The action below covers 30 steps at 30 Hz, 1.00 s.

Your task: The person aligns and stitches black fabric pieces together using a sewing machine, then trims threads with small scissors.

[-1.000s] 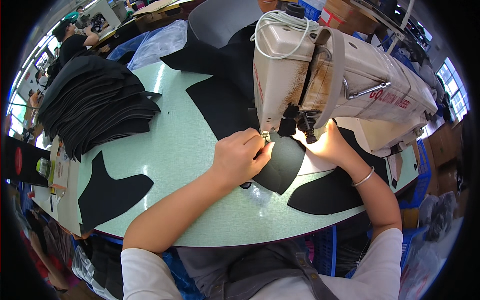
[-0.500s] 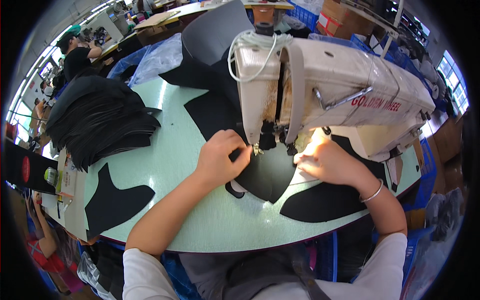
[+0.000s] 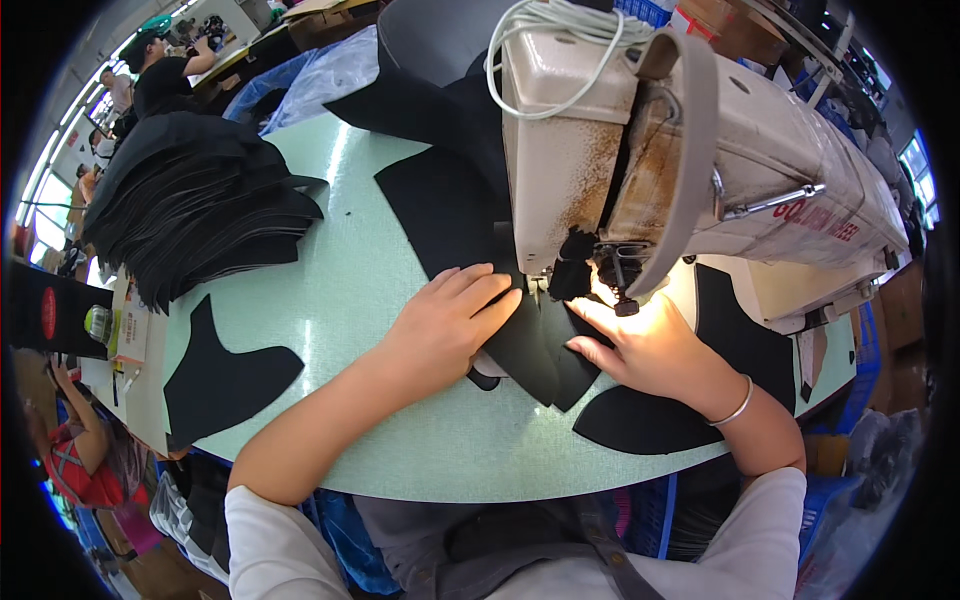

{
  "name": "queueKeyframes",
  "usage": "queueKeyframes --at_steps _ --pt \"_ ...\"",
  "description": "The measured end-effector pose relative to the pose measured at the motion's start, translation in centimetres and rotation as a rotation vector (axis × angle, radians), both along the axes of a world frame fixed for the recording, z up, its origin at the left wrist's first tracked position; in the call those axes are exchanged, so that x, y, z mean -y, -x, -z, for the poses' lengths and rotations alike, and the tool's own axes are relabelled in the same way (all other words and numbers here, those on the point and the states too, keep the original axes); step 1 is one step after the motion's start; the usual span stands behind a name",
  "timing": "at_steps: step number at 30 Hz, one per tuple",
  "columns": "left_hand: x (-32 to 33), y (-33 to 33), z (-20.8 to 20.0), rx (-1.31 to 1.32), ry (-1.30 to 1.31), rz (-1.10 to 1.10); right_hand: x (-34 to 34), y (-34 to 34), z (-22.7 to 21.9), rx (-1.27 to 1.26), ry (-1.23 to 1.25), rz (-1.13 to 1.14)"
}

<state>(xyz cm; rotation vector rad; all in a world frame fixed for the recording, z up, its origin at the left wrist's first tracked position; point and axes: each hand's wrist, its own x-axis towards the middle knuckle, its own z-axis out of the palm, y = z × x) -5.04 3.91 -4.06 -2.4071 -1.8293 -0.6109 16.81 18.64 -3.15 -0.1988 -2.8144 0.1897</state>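
Observation:
A black fabric piece (image 3: 530, 348) lies under the needle area of a cream sewing machine (image 3: 560, 160), its two pointed lower ends toward me. A line runs down its middle. My left hand (image 3: 445, 325) rests on its left side, fingers stretched out, tips close to the presser foot (image 3: 538, 284). On the other side my right hand (image 3: 645, 345) lies with index finger and thumb spread, touching the piece's right part. The machine's lamp glow falls on this hand. The needle tip is too small to make out.
A thick stack of black cut pieces (image 3: 200, 210) stands at the left, with a single curved black piece (image 3: 225, 375) nearer me. Another black piece (image 3: 645, 410) lies by my right forearm. A grey chair-like shell (image 3: 435, 40) rises behind the pale green table (image 3: 400, 455). Other people work at far left.
My view has shifted, so the machine looks larger. My left fingers have straightened from a bent grip onto the fabric. The right finger and thumb have spread, and the fabric's two points have come apart.

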Motion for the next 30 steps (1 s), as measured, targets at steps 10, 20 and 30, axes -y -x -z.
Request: queueKeyframes --at_steps 10,20,30 --pt "1.7 -1.5 -1.0 0.021 0.005 0.064 1.7 -0.7 -1.3 0.182 0.054 -0.07" --pt "1.5 -2.7 -0.6 0.02 0.137 -0.101 1.1 0.2 -0.3 0.083 0.033 -0.073" --pt "1.3 -1.9 0.4 -0.199 0.103 -0.148 0.6 1.1 0.7 -0.036 0.051 -0.063"
